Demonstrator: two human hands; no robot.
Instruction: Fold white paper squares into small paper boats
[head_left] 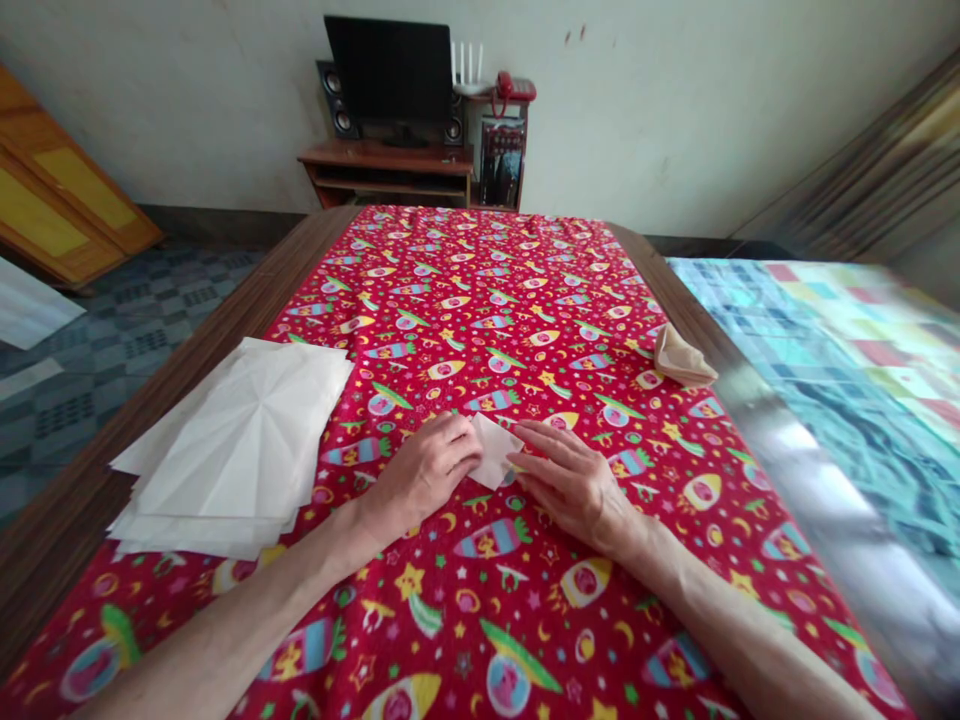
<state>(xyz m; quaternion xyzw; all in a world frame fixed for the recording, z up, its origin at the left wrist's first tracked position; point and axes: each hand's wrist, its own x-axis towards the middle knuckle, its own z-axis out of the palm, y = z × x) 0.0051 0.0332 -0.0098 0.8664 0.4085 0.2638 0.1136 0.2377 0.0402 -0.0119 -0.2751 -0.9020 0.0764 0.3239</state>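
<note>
A small folded piece of white paper (495, 450) lies between my hands on the red patterned cloth (480, 620). At its left edge, my left hand (436, 458) is closed, with curled fingers gripping the paper; its thumb is mostly hidden. My right hand (574, 480) has its fingers stretched out and slightly apart, the fingertips touching the paper's right edge. A stack of white paper sheets (247, 440) sits to the left, the top sheet creased in lines that fan out from one point. Far to the right rests a folded cream-coloured paper bundle (682, 358).
The cloth covers a brown wooden table (247, 300) whose edges show on both sides. Beyond it stand a monitor (390, 80) on a small desk (386, 165) and a red telephone (514, 90). A bed with a patchwork cover (840, 350) is at the right.
</note>
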